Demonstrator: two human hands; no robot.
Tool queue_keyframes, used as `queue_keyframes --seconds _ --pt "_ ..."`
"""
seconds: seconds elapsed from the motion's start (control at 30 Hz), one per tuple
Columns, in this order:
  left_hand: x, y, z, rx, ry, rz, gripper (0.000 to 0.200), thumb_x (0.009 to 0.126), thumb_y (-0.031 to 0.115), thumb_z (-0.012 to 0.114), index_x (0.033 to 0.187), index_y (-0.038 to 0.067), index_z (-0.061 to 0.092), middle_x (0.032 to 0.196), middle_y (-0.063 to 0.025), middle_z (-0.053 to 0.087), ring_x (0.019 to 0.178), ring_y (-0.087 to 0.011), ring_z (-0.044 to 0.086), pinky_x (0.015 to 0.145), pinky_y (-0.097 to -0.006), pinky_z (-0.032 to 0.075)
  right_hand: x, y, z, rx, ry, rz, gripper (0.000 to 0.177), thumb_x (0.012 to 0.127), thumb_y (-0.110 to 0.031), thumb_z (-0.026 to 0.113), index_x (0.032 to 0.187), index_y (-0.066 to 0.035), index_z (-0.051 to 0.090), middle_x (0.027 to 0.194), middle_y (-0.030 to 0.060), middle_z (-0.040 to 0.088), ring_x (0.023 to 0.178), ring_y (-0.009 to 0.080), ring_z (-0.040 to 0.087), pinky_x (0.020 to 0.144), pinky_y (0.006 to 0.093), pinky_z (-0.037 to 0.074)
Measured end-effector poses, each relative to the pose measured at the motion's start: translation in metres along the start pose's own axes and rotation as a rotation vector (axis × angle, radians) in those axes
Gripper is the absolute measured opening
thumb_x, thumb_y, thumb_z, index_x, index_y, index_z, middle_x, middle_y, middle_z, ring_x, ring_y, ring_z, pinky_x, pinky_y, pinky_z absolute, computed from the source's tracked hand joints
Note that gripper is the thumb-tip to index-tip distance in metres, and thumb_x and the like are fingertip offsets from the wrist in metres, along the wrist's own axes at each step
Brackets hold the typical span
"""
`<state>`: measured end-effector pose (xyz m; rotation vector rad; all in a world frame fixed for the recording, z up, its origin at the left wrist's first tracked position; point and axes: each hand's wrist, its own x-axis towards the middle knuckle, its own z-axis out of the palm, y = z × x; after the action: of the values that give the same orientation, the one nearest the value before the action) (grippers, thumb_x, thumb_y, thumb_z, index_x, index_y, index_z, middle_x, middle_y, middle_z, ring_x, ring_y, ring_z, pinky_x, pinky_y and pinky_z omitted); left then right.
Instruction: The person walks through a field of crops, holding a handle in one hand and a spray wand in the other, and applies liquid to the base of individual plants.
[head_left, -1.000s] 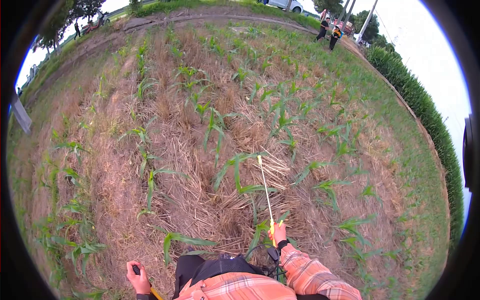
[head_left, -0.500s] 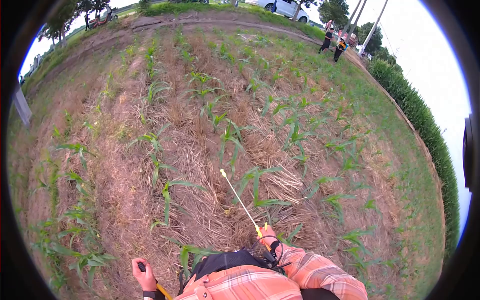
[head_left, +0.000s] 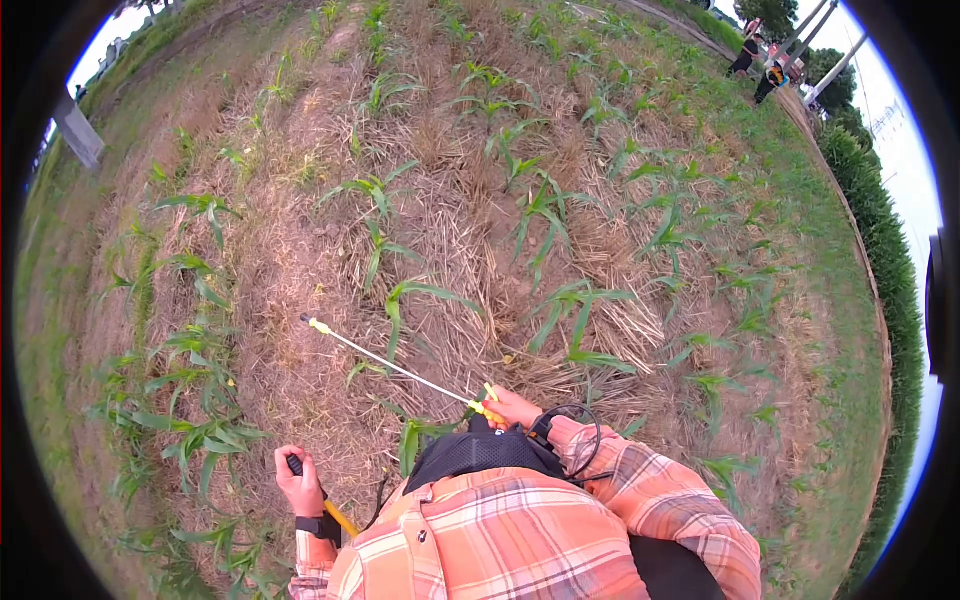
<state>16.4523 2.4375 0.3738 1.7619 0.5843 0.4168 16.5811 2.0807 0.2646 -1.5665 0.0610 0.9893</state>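
Observation:
My right hand (head_left: 515, 408) is wrapped around the yellow handle of a spray wand (head_left: 398, 369), in front of my waist. The wand's thin white tube reaches forward and left, and its yellow nozzle (head_left: 319, 326) hangs over the straw-covered soil, left of a young corn plant (head_left: 396, 312). A dark hose (head_left: 594, 440) loops beside my right wrist. Low on the left, my left hand (head_left: 299, 486) is closed on the black grip of a yellow pump lever (head_left: 341, 518). The lever's lower end is hidden by my plaid shirt (head_left: 500, 535).
Rows of young corn (head_left: 575, 320) stand in dry straw (head_left: 630, 320) around me. More leafy plants (head_left: 205, 435) grow on the left. A grey post (head_left: 78, 135) stands far left, a tall green hedge-like strip (head_left: 880, 240) right. Several people (head_left: 770, 78) stand at the far right.
The wand has swung left, its nozzle moving from above the middle row to the left side. My view has tilted down, so the white car is out of sight. Both hands keep their hold.

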Motion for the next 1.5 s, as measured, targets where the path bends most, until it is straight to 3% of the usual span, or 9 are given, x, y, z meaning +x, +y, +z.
queue_keyframes --seconds 0.13,0.2,0.27,0.53,0.67,0.73,1.07,1.23,1.5 --pt "0.017 -0.003 0.006 -0.020 0.015 0.012 0.015 0.072 -0.005 0.048 0.080 0.006 0.043 0.067 0.0025 0.041 0.053 -0.0038 0.034 0.047 -0.0175 0.029 0.027 0.005 -0.011 0.031 -0.084 -0.004 0.023 0.084 -0.026 0.047 0.091 -0.004 0.041 0.066 0.0046 0.054 0.051 0.0104 0.053 0.044 0.0206 0.041" --pt "0.028 0.000 0.017 0.019 0.038 0.064 0.015 0.072 -0.005 0.048 0.080 0.006 0.043 0.067 0.0029 0.041 0.051 -0.0034 0.034 0.045 -0.0174 0.029 0.041 0.018 -0.025 0.002 0.037 -0.097 0.025 0.083 -0.027 0.047 0.091 -0.005 0.042 0.067 0.0049 0.054 0.052 0.0107 0.053 0.039 0.0211 0.040" --pt "0.039 0.022 0.035 -0.035 0.037 0.020 0.015 0.073 -0.005 0.048 0.081 0.006 0.043 0.067 0.0033 0.041 0.051 -0.0028 0.034 0.045 -0.0172 0.028 0.053 0.027 -0.048 0.014 0.145 0.001 0.023 0.082 -0.027 0.045 0.091 -0.006 0.040 0.064 0.0055 0.053 0.038 0.0106 0.046 0.030 0.0219 0.034" --pt "0.106 0.054 0.121 -0.010 -0.071 -0.001 0.015 0.073 -0.005 0.048 0.081 0.006 0.043 0.068 0.0029 0.041 0.053 -0.0025 0.035 0.046 -0.0173 0.028 0.060 0.007 -0.161 0.113 0.470 0.099 0.021 0.084 -0.026 0.040 0.092 -0.008 0.034 0.056 0.0076 0.053 0.034 0.0115 0.044 0.028 0.0221 0.032" --pt "0.145 0.059 0.173 0.030 -0.108 0.100 0.014 0.073 -0.004 0.048 0.080 0.006 0.043 0.070 0.0020 0.041 0.056 -0.0033 0.035 0.049 -0.0173 0.029 0.066 -0.006 -0.229 0.420 0.700 0.017 0.019 0.086 -0.027 0.039 0.090 -0.008 0.035 0.055 0.0073 0.051 0.032 0.0126 0.042 0.028 0.0241 0.031" --pt "0.157 0.063 0.186 0.151 -0.118 0.135 0.014 0.072 -0.004 0.048 0.080 0.006 0.043 0.071 0.0015 0.041 0.058 -0.0039 0.035 0.051 -0.0176 0.030 0.070 -0.010 -0.252 0.534 0.796 -0.098 0.019 0.084 -0.027 0.040 0.088 -0.010 0.034 0.057 0.0090 0.051 0.035 0.0135 0.043 0.029 0.0234 0.031" --pt "0.202 0.081 0.214 0.141 -0.085 0.087 0.013 0.071 -0.004 0.049 0.078 0.005 0.044 0.065 0.0032 0.040 0.055 -0.0041 0.033 0.049 -0.0186 0.028 0.067 -0.022 -0.333 0.678 1.083 -0.071 0.020 0.085 -0.027 0.034 0.093 -0.008 0.037 0.060 0.0090 0.050 0.038 0.0134 0.043 0.031 0.0249 0.033" --pt "0.244 0.091 0.234 0.183 -0.105 0.110 0.012 0.071 -0.003 0.051 0.079 0.005 0.045 0.062 0.0037 0.038 0.054 -0.0041 0.033 0.049 -0.0188 0.028 0.097 -0.039 -0.340 0.650 1.088 -0.042 0.020 0.084 -0.026 0.035 0.087 -0.007 0.040 0.057 0.0086 0.050 0.036 0.0137 0.042 0.031 0.0249 0.033" --pt "0.329 0.079 0.235 0.021 -0.111 0.009 0.012 0.072 0.000 0.051 0.080 0.006 0.045 0.059 0.0043 0.039 0.051 -0.0032 0.035 0.046 -0.0188 0.028 0.193 -0.104 -0.312 0.432 0.835 -0.021 0.017 0.083 -0.023 0.036 0.087 -0.006 0.035 0.057 0.0106 0.052 0.035 0.0145 0.044 0.029 0.0255 0.032"
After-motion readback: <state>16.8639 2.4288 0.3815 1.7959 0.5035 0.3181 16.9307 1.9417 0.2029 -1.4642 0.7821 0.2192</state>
